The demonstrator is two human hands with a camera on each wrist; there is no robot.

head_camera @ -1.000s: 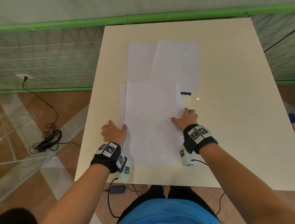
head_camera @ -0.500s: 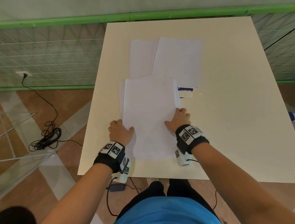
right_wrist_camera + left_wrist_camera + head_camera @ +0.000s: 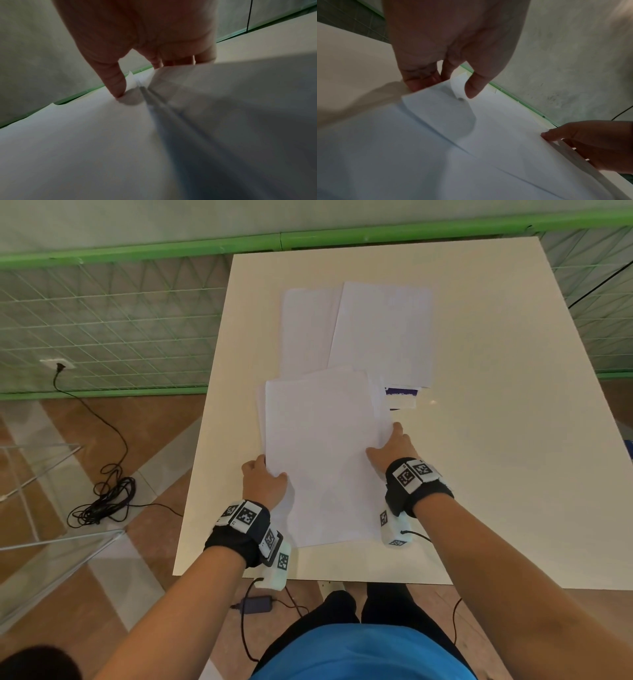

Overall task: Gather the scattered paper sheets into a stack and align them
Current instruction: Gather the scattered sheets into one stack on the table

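A loose stack of white sheets (image 3: 322, 453) lies slightly skewed at the table's near middle. My left hand (image 3: 269, 472) holds its left edge, thumb (image 3: 473, 86) over the paper and fingers (image 3: 421, 81) beneath the lifted, curling edge. At the stack's right edge my right hand (image 3: 388, 445) grips the sheets with the thumb (image 3: 118, 86) on top and the fingers (image 3: 180, 60) tucked under. Two more white sheets (image 3: 308, 330) (image 3: 383, 333) overlap farther back. A small purple-printed paper (image 3: 400, 397) peeks out between them and the stack.
The cream table (image 3: 496, 440) has bare surface to the right. A green wire fence (image 3: 102, 313) runs behind and to the left. A coiled black cable (image 3: 102, 501) and a power adapter (image 3: 255, 604) lie on the floor.
Both hands have closed in on the stack's side edges and taken hold of them. The right hand slid farther up the right edge, and the stack now sits slightly turned.
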